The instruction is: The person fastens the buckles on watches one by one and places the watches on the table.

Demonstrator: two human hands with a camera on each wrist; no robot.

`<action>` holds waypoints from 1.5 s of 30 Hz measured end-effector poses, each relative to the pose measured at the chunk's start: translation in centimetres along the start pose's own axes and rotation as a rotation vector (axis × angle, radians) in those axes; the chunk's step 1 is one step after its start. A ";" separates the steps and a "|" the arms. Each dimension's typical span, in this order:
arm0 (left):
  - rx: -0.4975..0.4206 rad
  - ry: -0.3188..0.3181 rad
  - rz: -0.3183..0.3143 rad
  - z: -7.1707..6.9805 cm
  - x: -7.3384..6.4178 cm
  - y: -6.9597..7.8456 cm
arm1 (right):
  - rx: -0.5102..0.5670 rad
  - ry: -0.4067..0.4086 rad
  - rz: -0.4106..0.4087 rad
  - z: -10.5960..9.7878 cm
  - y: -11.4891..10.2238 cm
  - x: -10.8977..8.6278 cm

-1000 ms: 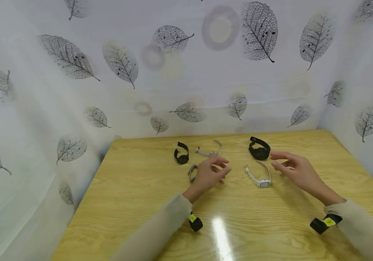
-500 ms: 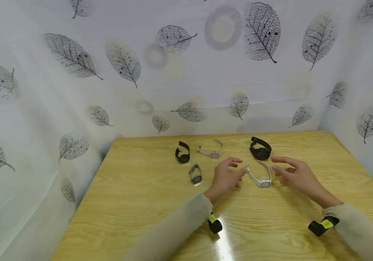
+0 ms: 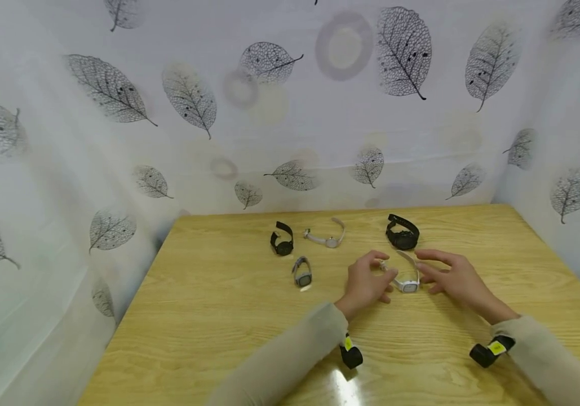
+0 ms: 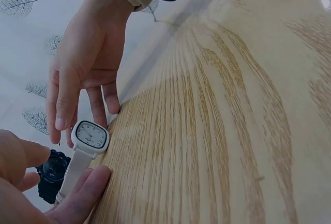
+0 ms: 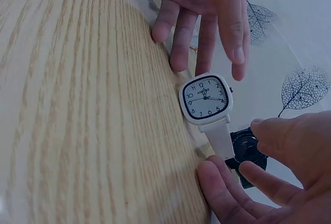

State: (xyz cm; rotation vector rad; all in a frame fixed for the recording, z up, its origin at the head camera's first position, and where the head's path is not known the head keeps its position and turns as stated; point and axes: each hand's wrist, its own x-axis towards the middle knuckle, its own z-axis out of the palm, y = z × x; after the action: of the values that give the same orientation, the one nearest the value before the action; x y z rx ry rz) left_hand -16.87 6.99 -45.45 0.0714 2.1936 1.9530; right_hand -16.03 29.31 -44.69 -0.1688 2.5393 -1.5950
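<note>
A white wristwatch (image 3: 410,287) with a rounded square face lies on its side on the wooden table, its strap curving back. On its left, my left hand (image 3: 367,282) has its fingers spread, thumb and index tips right at the buckle end of the strap. Across from it, my right hand (image 3: 454,276) holds relaxed fingers close beside the other strap half. In the right wrist view, the numbered dial (image 5: 205,99) faces the camera between both hands. Neither hand has its fingers closed round the watch.
Behind the right hand stands a chunky black watch (image 3: 403,239). Farther left are a slim black watch (image 3: 284,248), a pale-strapped watch (image 3: 331,242) and a small grey watch (image 3: 303,279). A leaf-print curtain (image 3: 320,129) borders the table (image 3: 208,316) at the back and sides.
My left hand has moved right, from over the small grey watch to the white watch, uncovering the grey and pale ones. My right hand has shifted slightly left, closer to the white watch.
</note>
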 end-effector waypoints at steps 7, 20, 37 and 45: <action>0.006 0.020 -0.006 0.3 0.1 0.2 | -0.010 -0.023 0.012 0.5 -0.3 0.4; 0.116 0.112 -0.088 1.6 0.5 0.7 | -0.074 -0.024 0.017 1.1 -0.2 0.5; 0.184 0.158 -0.076 2.1 0.7 0.5 | -0.115 -0.024 0.047 1.3 -0.4 0.7; 0.184 0.174 -0.064 2.2 0.6 0.3 | -0.188 0.050 0.025 1.5 -0.5 0.5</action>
State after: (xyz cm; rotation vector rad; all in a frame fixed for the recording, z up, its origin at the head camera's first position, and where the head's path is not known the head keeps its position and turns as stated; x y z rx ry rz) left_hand -17.08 9.27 -45.45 -0.1452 2.4490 1.7810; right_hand -16.26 27.69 -44.91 -0.1169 2.7168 -1.3677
